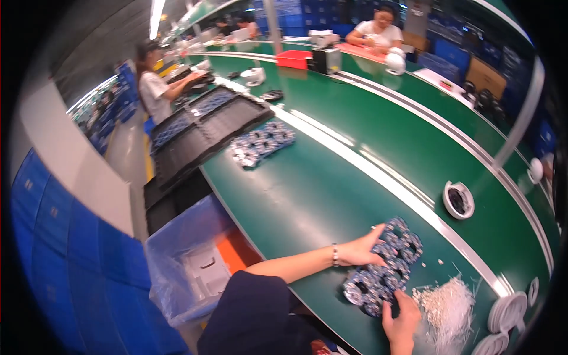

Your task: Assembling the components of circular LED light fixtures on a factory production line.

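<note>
A panel of joined round parts with dark centres, looking like circuit boards, lies or is held low over the green bench in front of me. My left hand grips its left side, thumb and fingers spread along the edge. At its near end my right hand pinches the border between thumb and fingers. Just right of that hand is a heap of thin white strips and small pale bits. A similar panel rests farther up the bench, apart from both hands.
Black trays stand at the bench's far left end. Below its left edge sits a bin lined with blue plastic. A white round housing is on the conveyor; white discs lie at lower right. Co-workers are farther off.
</note>
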{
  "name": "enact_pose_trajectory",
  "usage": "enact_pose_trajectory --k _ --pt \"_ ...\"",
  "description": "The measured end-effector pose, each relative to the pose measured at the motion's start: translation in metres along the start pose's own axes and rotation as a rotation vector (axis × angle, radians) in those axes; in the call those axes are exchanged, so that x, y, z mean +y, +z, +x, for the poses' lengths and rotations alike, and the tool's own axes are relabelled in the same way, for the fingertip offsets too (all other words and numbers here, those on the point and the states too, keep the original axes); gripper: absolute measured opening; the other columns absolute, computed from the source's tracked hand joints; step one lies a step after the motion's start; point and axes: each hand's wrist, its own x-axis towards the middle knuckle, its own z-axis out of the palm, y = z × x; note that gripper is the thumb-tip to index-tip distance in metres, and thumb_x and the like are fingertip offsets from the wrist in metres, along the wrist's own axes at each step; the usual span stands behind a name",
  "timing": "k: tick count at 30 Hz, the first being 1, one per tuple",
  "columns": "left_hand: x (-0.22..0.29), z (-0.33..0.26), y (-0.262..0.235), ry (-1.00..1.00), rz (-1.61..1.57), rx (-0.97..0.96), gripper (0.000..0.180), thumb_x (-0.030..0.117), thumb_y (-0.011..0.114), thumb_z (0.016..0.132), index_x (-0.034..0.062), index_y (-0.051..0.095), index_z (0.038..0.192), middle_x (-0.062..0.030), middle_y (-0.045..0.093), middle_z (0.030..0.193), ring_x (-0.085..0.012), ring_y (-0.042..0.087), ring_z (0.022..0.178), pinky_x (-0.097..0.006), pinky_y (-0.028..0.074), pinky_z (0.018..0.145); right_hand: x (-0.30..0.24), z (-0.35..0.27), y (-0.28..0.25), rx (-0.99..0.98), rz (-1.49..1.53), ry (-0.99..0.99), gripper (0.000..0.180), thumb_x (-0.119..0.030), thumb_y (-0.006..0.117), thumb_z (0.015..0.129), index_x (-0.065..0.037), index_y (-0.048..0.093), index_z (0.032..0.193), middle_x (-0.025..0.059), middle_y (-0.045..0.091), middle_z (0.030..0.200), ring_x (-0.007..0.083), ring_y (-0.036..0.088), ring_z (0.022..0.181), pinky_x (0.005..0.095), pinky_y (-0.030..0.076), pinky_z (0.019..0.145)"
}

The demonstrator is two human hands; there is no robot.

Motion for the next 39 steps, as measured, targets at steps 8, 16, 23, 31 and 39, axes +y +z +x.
enact_pose_trajectory --k 8,16,23,31,39 --pt "0.047 -0.005 -0.026 -0.064 -0.256 0.082 0.063 -0.003 0.055 0.078 0.0052 0.02 0.129 -0.0109 0.048 0.115 -0.0183 0.054 0.096 -0.031 0.047 0.081 -0.007 0.006 -0.018 0.25 0.096 -0.123 0.055 -0.013 0.071 0.062 0.003 0.049 0.11 0.0214 0.056 0.107 0.0294 0.06 0.085 0.0324 0.048 0.072" --pt "0.024 -0.003 -0.029 -0.1 -0.24 0.106 0.071 0.003 0.054 0.076 0.0029 0.014 0.134 -0.0174 0.038 0.125 -0.029 0.055 0.097 -0.036 0.049 0.077 0.016 0.009 -0.01 0.06 1.311 0.581 0.069 -0.007 0.057 0.081 -0.012 0.013 0.134 0.0163 0.056 0.106 0.0162 0.062 0.076 0.0223 0.048 0.059" --pt "0.029 0.02 0.006 -0.106 -0.169 -0.17 0.07 0.021 0.057 0.077 -0.0017 0.019 0.131 -0.0219 0.048 0.113 -0.0269 0.054 0.1 -0.036 0.049 0.08 0.01 0.006 -0.002 -0.232 1.533 0.634 0.036 -0.03 0.06 0.081 -0.009 0.051 0.108 -0.0012 0.056 0.083 0.0063 0.051 0.059 0.0188 0.043 0.046" --pt "0.009 0.013 0.006 -0.405 -0.802 0.021 0.082 0.053 0.054 0.071 0.0051 0.026 0.132 -0.0143 0.028 0.136 -0.0328 0.023 0.126 -0.052 0.015 0.102 0.028 0.006 -0.004 0.071 1.598 0.611 0.024 -0.028 0.058 0.082 -0.01 0.056 0.097 -0.0026 0.055 0.083 0.0053 0.051 0.061 0.0201 0.042 0.044" --pt "0.006 0.029 0.052 -0.338 -0.532 0.01 0.053 0.008 0.055 0.078 -0.0022 0.033 0.125 -0.0177 0.047 0.118 -0.0281 0.049 0.108 -0.042 0.04 0.092 0.027 0.008 -0.023 0.155 1.35 0.681 0.031 -0.016 0.059 0.082 -0.004 0.05 0.109 0.0 0.056 0.073 0.0065 0.052 0.059 0.0203 0.045 0.052"
